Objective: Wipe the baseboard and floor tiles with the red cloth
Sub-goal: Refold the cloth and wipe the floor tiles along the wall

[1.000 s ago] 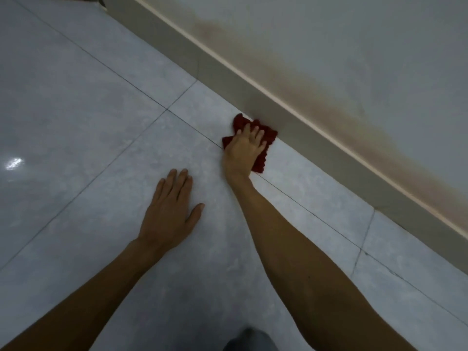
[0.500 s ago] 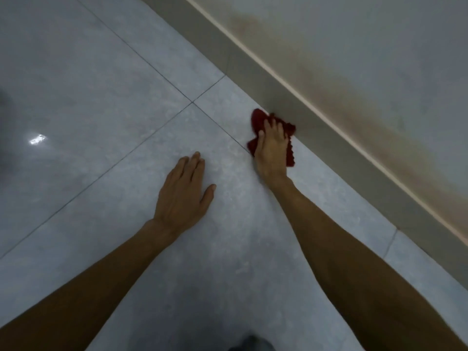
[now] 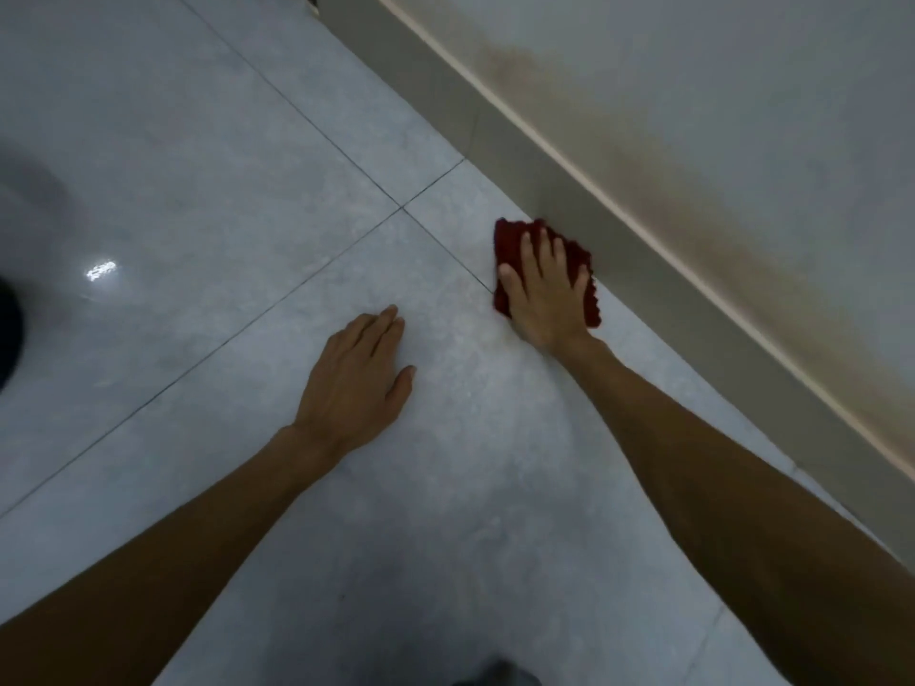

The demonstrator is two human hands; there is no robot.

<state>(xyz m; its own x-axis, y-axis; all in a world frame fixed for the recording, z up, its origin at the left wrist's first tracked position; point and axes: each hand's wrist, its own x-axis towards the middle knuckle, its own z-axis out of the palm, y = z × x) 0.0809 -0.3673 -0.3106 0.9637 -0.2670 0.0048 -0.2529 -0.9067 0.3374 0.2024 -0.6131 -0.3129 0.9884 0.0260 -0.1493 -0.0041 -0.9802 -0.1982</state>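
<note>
The red cloth (image 3: 510,242) lies crumpled on the grey floor tiles (image 3: 247,165), close to the foot of the grey baseboard (image 3: 569,190) that runs diagonally from top centre to the right edge. My right hand (image 3: 544,289) presses flat on the cloth with fingers spread, covering most of it. My left hand (image 3: 354,383) rests palm down on the tile to the left, fingers together, holding nothing.
The wall (image 3: 742,91) above the baseboard carries a brownish stain (image 3: 668,200) along its lower part. A dark object (image 3: 7,334) shows at the left edge. A light glints on the tile (image 3: 101,269). Grey cloth of a knee (image 3: 500,675) sits at the bottom.
My right hand has slid the cloth along the floor beside the baseboard and now lies flatter on it. The view has shifted along the wall. My left hand stays planted.
</note>
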